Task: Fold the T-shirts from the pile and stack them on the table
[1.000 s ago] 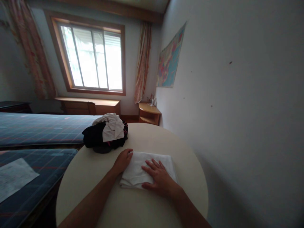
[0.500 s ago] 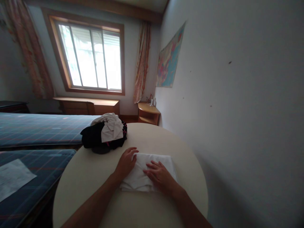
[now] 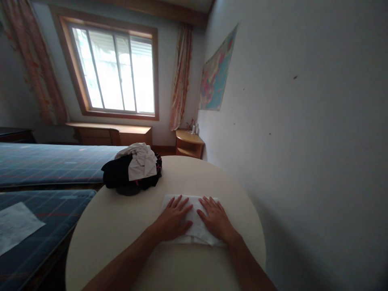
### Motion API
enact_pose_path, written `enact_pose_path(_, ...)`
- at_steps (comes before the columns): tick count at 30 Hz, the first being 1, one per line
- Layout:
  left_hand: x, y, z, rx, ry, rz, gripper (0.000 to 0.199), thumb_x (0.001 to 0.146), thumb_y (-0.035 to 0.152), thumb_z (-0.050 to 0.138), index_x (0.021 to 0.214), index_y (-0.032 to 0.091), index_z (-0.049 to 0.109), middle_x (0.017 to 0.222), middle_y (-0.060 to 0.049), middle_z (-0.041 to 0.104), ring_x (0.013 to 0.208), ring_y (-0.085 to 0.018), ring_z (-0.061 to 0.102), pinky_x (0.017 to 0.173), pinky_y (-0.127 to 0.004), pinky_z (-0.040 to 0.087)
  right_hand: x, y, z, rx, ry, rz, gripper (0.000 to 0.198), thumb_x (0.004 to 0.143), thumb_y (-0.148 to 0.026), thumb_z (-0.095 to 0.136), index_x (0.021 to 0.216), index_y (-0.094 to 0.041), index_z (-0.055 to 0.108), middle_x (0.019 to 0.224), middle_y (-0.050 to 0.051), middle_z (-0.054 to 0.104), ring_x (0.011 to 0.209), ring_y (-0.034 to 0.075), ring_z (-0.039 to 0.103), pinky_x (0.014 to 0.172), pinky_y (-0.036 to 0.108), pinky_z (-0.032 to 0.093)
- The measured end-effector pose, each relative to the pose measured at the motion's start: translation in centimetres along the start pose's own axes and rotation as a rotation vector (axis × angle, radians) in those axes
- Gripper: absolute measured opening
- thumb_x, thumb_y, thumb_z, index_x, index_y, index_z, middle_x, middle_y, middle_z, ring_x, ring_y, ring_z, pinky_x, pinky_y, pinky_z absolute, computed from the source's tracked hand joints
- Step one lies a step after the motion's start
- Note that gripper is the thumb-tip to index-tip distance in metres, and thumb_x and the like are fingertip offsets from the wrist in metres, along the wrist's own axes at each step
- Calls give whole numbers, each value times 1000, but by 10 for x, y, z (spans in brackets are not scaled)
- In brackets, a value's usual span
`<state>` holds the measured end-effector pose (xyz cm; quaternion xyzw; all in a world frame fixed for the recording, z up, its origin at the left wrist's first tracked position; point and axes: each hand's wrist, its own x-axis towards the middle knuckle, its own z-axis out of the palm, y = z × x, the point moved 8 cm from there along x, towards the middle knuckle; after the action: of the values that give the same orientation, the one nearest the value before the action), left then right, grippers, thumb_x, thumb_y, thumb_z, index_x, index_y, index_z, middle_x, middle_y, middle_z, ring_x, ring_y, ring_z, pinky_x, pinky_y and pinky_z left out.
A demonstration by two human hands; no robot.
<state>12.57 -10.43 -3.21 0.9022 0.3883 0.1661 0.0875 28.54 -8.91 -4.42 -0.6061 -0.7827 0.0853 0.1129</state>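
- Resting palm-down, the left grip (image 3: pixel 173 219) and right grip (image 3: pixel 216 219) are open with fingers spread, touching the white cloth (image 3: pixel 197 233) without grasping it.
- The cloth lies folded near the middle of the round surface (image 3: pixel 194 176), inward of its right edge; this position presumably gives both palms full support.
- The spread fingers probably distribute pressure and keep the layers flat.
- The clothes pile (image 3: pixel 142 166) sits at the far-left edge, apart from the cloth, likely to leave working room.
- Both palms hide much of the cloth; its layer count cannot be told.
- The surface's near edge is cut off; overlapping garments cannot be separated by eye.
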Motion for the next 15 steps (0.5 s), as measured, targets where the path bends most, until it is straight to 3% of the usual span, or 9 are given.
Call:
enact_pose_path(3, -3, 26, -3, -59, -76, 182, 71, 87, 50, 59, 151, 33, 31, 157, -5, 33, 146, -33, 25, 118, -54, 19, 0, 0, 0, -12, 6, 7, 62, 99, -58, 24, 149, -24, 39, 157, 5, 34, 147, 25, 23, 120, 46, 11)
enact_pose_path(6, -7, 40, -6, -76, -111, 262, 76, 80, 54, 67, 148, 35, 38, 158, -4, 31, 144, -37, 27, 117, -56, 21, 0, 3, 1, -31, 18, 29, 58, 100, -53, 24, 149, -25, 38, 157, 4, 33, 147, 24, 22, 120, 48, 11)
enact_pose_path(10, -9, 48, -7, -56, -107, 317, 57, 82, 46, 69, 136, 36, 54, 155, -4, 37, 141, -34, 34, 117, -51, 25, 0, 10, 3, -33, 26, 114, 54, 100, -51, 26, 148, -29, 39, 157, 3, 33, 147, 26, 23, 117, 56, 11)
enact_pose_path(15, 0, 38, -2, 1, -1, 330, 33, 92, 24, 59, 121, 38, 65, 136, 1, 60, 130, -23, 49, 114, -44, 29, -5, 20, -8, -100, 132, 265, 51, 99, -50, 31, 144, -29, 46, 153, 8, 41, 141, 30, 33, 114, 60, 11)
